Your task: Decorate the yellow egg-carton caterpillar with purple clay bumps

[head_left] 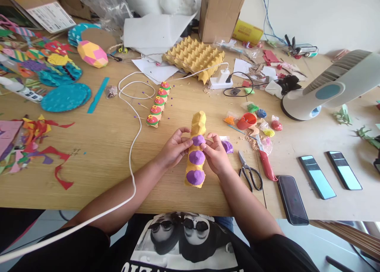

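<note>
A yellow strip of egg-carton cups (196,153) lies lengthwise on the wooden table (103,157) in front of me, with three purple clay domes on its near cups. My left hand (173,147) and my right hand (215,153) pinch the farthest purple dome (198,140) from both sides, fingers closed on it. A lump of purple clay (227,146) sits just right of my right hand.
A decorated carton strip (158,104) with pins lies beyond. Scissors (249,173), a red-handled knife (265,161), clay pieces (261,119) and three phones (317,177) are at right. A fan (329,92), egg tray (192,56), white cable (133,145) and paper scraps (32,145) surround.
</note>
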`<act>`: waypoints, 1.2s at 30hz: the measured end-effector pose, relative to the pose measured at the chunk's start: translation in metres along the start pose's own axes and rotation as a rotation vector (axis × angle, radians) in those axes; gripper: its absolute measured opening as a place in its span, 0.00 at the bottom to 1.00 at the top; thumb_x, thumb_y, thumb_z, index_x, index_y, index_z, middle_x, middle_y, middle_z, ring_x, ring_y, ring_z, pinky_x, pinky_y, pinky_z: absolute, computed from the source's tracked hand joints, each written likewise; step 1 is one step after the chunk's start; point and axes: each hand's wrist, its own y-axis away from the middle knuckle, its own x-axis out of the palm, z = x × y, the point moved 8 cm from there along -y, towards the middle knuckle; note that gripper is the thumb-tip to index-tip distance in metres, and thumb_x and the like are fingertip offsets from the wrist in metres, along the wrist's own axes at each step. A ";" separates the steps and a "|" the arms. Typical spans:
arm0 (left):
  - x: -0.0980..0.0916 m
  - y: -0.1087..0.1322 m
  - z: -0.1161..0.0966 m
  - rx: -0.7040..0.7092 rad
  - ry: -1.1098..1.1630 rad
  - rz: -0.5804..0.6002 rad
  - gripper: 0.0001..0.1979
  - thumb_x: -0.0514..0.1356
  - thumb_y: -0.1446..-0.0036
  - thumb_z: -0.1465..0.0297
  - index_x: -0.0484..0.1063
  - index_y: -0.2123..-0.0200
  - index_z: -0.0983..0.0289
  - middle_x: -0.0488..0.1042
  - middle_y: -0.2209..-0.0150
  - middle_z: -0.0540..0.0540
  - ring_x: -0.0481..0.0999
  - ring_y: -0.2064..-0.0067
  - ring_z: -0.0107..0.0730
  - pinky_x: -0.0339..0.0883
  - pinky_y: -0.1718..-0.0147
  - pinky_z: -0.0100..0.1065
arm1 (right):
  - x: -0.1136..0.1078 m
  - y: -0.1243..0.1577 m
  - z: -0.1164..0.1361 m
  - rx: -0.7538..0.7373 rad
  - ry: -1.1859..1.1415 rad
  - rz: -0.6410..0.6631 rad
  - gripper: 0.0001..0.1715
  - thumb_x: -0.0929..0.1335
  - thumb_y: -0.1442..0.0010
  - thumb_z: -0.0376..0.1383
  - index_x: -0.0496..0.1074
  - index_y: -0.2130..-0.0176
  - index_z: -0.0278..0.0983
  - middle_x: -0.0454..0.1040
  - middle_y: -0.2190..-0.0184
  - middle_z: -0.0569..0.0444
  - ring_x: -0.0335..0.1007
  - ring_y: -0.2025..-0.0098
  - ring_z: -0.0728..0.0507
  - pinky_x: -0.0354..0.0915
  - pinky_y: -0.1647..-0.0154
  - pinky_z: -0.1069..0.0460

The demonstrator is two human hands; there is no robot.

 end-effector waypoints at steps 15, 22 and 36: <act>0.003 0.001 0.000 -0.004 0.006 0.021 0.27 0.74 0.49 0.66 0.63 0.52 0.59 0.79 0.73 0.46 0.79 0.73 0.29 0.71 0.71 0.27 | -0.003 0.000 0.020 -0.116 0.325 0.051 0.26 0.79 0.47 0.41 0.62 0.59 0.44 0.66 0.78 0.67 0.59 0.77 0.52 0.56 0.75 0.56; -0.001 -0.003 -0.001 0.007 -0.098 0.044 0.31 0.76 0.53 0.69 0.61 0.51 0.59 0.82 0.68 0.50 0.81 0.70 0.31 0.72 0.68 0.29 | -0.003 0.000 0.020 -0.166 0.349 0.017 0.24 0.79 0.47 0.41 0.63 0.61 0.44 0.64 0.77 0.66 0.59 0.76 0.51 0.57 0.74 0.55; -0.006 -0.003 -0.001 -0.030 -0.220 -0.002 0.32 0.76 0.55 0.70 0.62 0.51 0.59 0.81 0.71 0.49 0.80 0.71 0.31 0.71 0.68 0.29 | 0.000 0.005 0.022 -0.204 0.369 0.007 0.18 0.77 0.42 0.44 0.66 0.62 0.42 0.65 0.75 0.62 0.59 0.73 0.50 0.59 0.72 0.54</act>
